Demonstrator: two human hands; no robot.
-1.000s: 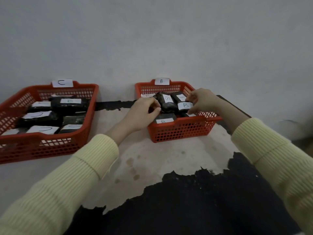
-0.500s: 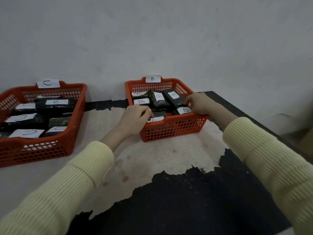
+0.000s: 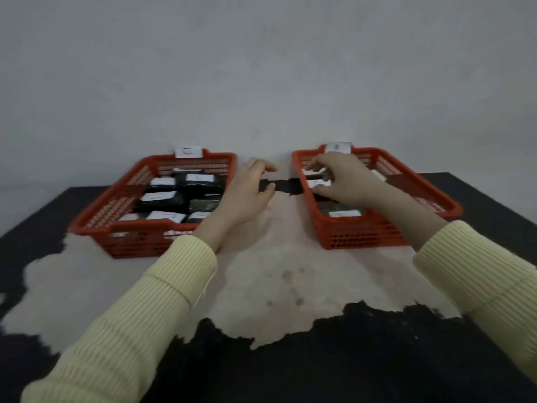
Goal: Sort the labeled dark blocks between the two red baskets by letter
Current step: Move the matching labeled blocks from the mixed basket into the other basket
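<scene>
Two red baskets stand against the wall. The left basket [image 3: 96, 225] carries a C tag [image 3: 188, 151] and holds several dark blocks [image 3: 200, 183] with white labels. The right basket [image 3: 363, 237] has a blurred tag [image 3: 337, 147] and also holds dark labeled blocks [image 3: 340, 210]. My left hand [image 3: 247, 196] hovers between the baskets, fingers apart, holding nothing. My right hand [image 3: 345, 181] is over the right basket, forefinger and thumb curved around a labeled block; whether they grip it is unclear.
The baskets sit on a black table [image 3: 319, 359] with a large worn pale patch [image 3: 261, 271] in the middle. A grey wall [image 3: 261, 82] rises directly behind the baskets. The frame is motion-blurred.
My head has turned left, so both baskets now sit centred. My left hand has come out of the right basket into the gap between the baskets. The right hand stays over the right basket.
</scene>
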